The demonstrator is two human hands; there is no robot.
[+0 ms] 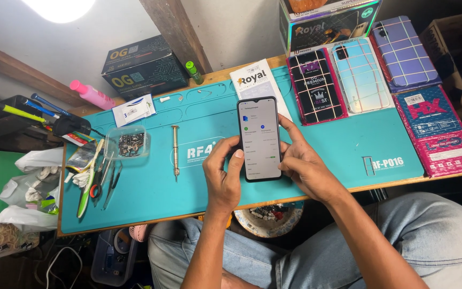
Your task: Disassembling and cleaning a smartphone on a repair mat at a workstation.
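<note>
Both hands hold the black slab smartphone (259, 138) upright over the teal rubber work mat (327, 155), screen lit on a settings list. Left hand (223, 176) clasps its left edge, thumb on the glass; right hand (307, 167) wraps its right edge. The brass-handled screwdriver (175, 151) lies left of the phone, untouched; bare mat lies right of the phone

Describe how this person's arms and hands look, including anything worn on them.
Both forearms are bare, with no sleeves in view. The left hand and right hand wear no gloves, and no rings, watch or bracelets show. Fingernails are short. Light blue jeans cover the legs below.
</note>
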